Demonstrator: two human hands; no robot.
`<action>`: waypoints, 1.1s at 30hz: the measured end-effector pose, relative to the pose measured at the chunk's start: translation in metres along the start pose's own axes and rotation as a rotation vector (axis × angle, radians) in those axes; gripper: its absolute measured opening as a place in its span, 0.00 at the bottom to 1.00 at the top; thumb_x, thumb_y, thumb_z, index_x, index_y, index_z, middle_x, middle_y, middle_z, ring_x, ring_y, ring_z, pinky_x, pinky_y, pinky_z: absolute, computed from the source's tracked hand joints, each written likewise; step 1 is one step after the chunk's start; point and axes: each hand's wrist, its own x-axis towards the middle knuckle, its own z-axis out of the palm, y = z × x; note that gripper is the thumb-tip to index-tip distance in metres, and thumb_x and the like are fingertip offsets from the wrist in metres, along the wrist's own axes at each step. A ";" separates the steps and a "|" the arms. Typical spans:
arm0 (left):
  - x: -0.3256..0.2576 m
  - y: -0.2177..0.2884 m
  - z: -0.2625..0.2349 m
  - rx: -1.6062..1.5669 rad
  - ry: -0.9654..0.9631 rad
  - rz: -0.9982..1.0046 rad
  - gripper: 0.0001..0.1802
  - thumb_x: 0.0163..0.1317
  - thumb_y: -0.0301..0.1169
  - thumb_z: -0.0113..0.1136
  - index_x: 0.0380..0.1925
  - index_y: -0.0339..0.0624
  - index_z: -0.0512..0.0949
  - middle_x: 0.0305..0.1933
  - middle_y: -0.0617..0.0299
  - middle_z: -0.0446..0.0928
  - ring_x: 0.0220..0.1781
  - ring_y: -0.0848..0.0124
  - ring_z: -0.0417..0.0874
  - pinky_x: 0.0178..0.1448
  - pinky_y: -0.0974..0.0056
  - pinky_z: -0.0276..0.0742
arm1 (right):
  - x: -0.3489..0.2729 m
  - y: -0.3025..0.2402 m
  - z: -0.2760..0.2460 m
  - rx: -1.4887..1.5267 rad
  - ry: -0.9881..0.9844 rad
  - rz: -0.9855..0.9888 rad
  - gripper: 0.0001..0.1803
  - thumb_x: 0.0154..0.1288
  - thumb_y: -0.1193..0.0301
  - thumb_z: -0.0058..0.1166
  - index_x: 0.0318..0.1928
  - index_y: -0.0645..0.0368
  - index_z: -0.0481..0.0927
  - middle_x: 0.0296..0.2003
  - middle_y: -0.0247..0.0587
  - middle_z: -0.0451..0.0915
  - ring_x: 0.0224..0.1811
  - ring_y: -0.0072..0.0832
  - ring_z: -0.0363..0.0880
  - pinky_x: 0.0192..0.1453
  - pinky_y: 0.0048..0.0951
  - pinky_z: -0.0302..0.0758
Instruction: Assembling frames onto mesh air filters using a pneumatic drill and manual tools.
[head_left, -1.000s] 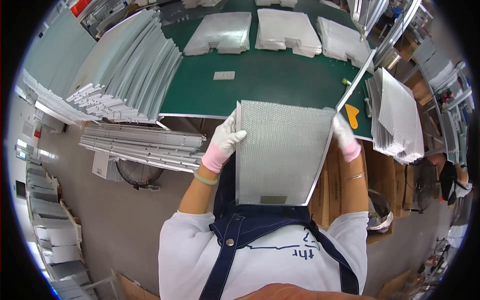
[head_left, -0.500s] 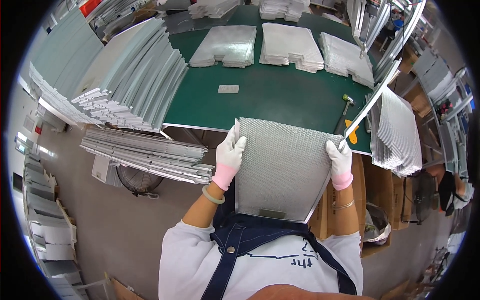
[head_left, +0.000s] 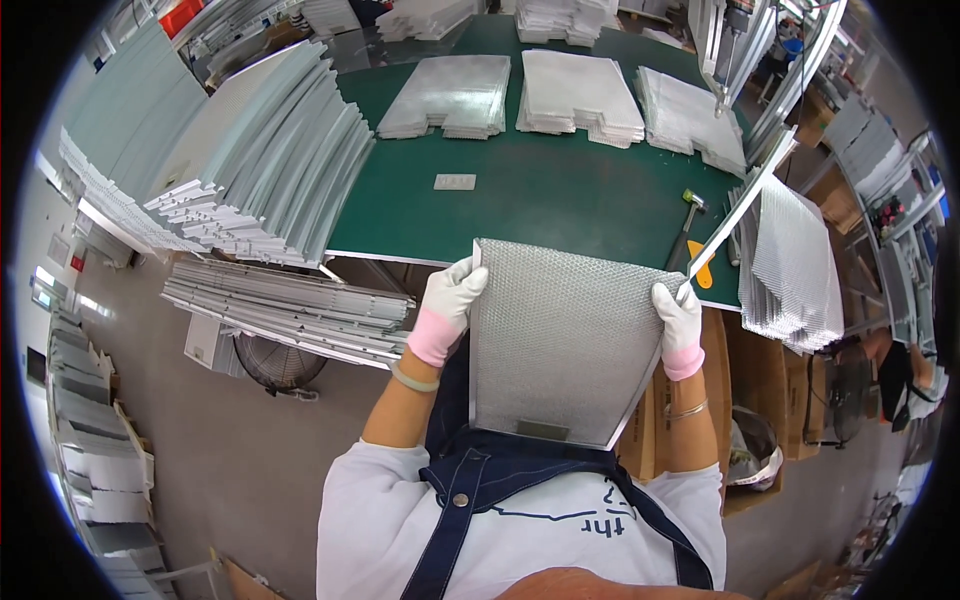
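Note:
A silver metal mesh filter panel (head_left: 565, 340) with a thin metal frame is held upright against my apron, in front of the table's near edge. My left hand (head_left: 452, 300), in a white glove with a pink cuff, grips its upper left edge. On the opposite side, my right hand (head_left: 679, 318), gloved the same way, is closed on the upper right corner. From that corner a narrow silver frame strip (head_left: 745, 205) slants out toward the upper right. A small dark plate (head_left: 543, 430) sits along the panel's lower edge. The fingers behind the panel are hidden.
On the green table (head_left: 560, 185) lie a mallet (head_left: 688, 222), an orange-handled tool (head_left: 699, 265) and a small white plate (head_left: 455, 182). Notched sheet stacks (head_left: 580, 95) line its back. Frame pieces (head_left: 270, 150) stand left; mesh sheets (head_left: 790, 265) stand right, above cardboard boxes (head_left: 755, 385).
My left hand has shifted its hold on the upper left edge, its wrist and forearm swinging outward to the left. The panel and my right hand stay nearly where they were.

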 end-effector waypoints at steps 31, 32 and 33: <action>-0.004 -0.016 0.020 0.590 0.211 0.041 0.26 0.70 0.27 0.40 0.67 0.31 0.53 0.68 0.59 0.60 0.66 0.75 0.62 0.69 0.71 0.55 | 0.017 0.013 0.005 0.042 -0.020 0.052 0.04 0.65 0.76 0.52 0.40 0.59 0.75 0.30 0.22 0.73 0.31 0.10 0.68 0.37 0.15 0.67; 0.000 -0.017 0.014 0.591 0.207 0.042 0.26 0.70 0.27 0.40 0.67 0.31 0.53 0.68 0.59 0.60 0.66 0.75 0.62 0.69 0.71 0.55 | 0.019 0.013 0.005 0.043 -0.017 0.049 0.04 0.65 0.76 0.52 0.40 0.59 0.75 0.30 0.22 0.73 0.31 0.10 0.68 0.37 0.15 0.67; 0.002 -0.021 0.001 0.351 0.050 0.087 0.27 0.70 0.29 0.41 0.67 0.33 0.53 0.66 0.60 0.62 0.65 0.75 0.64 0.67 0.71 0.57 | 0.019 0.014 0.005 0.061 -0.013 0.056 0.04 0.65 0.76 0.52 0.40 0.59 0.75 0.31 0.22 0.73 0.31 0.10 0.69 0.37 0.15 0.68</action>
